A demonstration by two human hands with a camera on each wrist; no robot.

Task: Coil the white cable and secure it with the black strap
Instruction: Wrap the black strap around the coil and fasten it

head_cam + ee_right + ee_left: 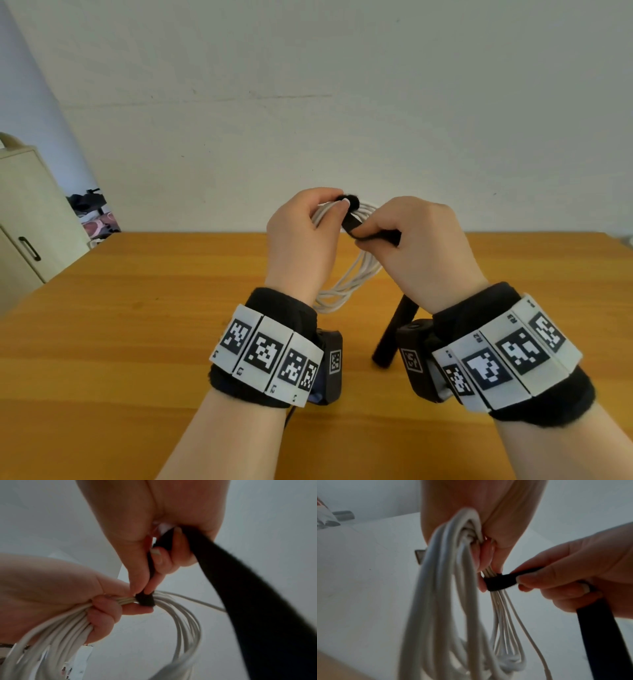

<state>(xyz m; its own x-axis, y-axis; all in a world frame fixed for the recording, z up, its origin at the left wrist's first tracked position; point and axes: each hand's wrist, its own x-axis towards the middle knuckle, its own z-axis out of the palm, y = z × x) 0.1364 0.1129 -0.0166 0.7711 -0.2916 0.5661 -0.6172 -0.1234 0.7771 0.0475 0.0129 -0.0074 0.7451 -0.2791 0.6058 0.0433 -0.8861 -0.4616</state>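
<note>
The white cable (346, 277) hangs as a coil of several loops above the wooden table (137, 308). My left hand (301, 233) grips the top of the coil (447, 588), fingers curled round the bundled strands (72, 626). A black strap (500, 582) is wrapped round the bundle just beyond my left fingers. My right hand (418, 246) pinches the strap (150, 566) between thumb and fingers right beside the wrap (145, 599). The strap's long free end (394, 332) hangs down from my right palm toward the table.
The table's far edge meets a plain white wall (342, 102). A cream cabinet (27, 219) stands at the left, with some dark items on the floor beside it. Both wrists wear black bands with marker tiles.
</note>
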